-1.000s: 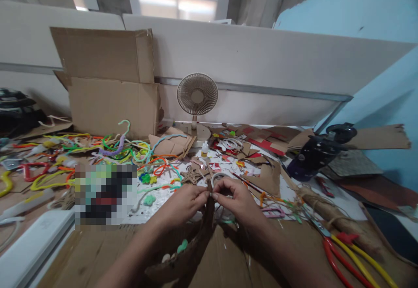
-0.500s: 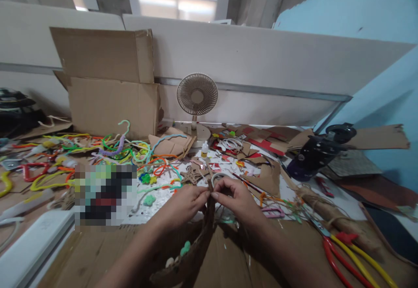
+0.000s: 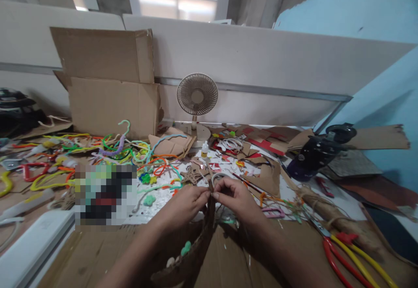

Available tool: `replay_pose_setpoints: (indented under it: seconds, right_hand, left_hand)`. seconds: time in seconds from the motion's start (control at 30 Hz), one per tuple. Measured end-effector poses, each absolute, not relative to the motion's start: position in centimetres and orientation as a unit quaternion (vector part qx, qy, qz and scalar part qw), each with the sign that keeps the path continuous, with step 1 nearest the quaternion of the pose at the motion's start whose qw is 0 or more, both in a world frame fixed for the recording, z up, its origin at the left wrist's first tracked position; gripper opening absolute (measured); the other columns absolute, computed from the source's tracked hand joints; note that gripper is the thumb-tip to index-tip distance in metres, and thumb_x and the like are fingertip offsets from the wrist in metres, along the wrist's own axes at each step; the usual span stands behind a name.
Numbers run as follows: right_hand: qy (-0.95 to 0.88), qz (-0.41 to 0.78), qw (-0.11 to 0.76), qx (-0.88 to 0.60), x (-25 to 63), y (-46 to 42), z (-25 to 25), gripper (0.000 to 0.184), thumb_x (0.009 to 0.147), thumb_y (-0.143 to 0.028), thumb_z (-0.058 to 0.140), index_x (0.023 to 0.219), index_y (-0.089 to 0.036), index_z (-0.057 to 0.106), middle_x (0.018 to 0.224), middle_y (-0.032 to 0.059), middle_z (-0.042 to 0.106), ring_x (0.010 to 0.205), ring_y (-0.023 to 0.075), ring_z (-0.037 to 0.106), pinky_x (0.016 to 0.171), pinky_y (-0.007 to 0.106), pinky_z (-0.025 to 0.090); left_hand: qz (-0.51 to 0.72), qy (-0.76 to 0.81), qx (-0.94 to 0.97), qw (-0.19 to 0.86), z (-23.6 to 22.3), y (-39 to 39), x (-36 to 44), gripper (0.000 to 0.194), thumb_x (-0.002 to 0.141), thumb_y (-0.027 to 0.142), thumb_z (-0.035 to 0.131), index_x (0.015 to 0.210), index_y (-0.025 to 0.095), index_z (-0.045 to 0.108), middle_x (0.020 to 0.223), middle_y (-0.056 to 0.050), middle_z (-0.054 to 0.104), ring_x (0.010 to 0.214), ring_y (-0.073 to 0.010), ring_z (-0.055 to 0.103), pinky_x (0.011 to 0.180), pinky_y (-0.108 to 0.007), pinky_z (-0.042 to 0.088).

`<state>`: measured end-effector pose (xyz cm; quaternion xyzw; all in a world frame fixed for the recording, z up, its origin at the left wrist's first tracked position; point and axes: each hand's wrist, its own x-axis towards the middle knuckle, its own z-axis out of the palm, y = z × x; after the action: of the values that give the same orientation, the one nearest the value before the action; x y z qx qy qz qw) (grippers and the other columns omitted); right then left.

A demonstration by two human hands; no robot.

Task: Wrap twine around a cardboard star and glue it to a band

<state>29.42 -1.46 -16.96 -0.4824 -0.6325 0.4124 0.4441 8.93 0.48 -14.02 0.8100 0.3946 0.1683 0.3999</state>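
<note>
Above a flat cardboard sheet (image 3: 228,266), the left hand (image 3: 187,201) and right hand (image 3: 237,197) pinch the upper end of a curved brown strip (image 3: 206,235), each grip narrow; a green piece (image 3: 186,248) sits along its lower part. Red-and-yellow-handled cutters (image 3: 323,231) lie right.

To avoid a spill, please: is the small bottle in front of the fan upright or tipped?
Upright: the small bottle stands with its white top pointing up, yellowish part below.
</note>
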Motion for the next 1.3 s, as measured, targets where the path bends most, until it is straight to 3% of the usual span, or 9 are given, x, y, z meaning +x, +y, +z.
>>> replay_pose_setpoints:
  seconds: [1.3]
  right_hand:
    - [-0.627, 0.418, 0.451, -0.478, 29.37, -1.32, -17.4, 0.014, 0.078, -0.035, 0.072, 0.077, -0.024, 0.065, 0.078, 0.0013, 0.064, 0.077, 0.0216, 0.059, 0.073, 0.036, 0.046]
  left_hand:
    - [0.181, 0.389, 0.812, 0.396, -13.89, 0.03, 9.08, 0.033, 0.103, 0.035, 0.04, 0.074, 0.023, 0.047, 0.072, -0.001, 0.053, 0.071, -0.0189, 0.049, 0.069, -0.032, 0.033]
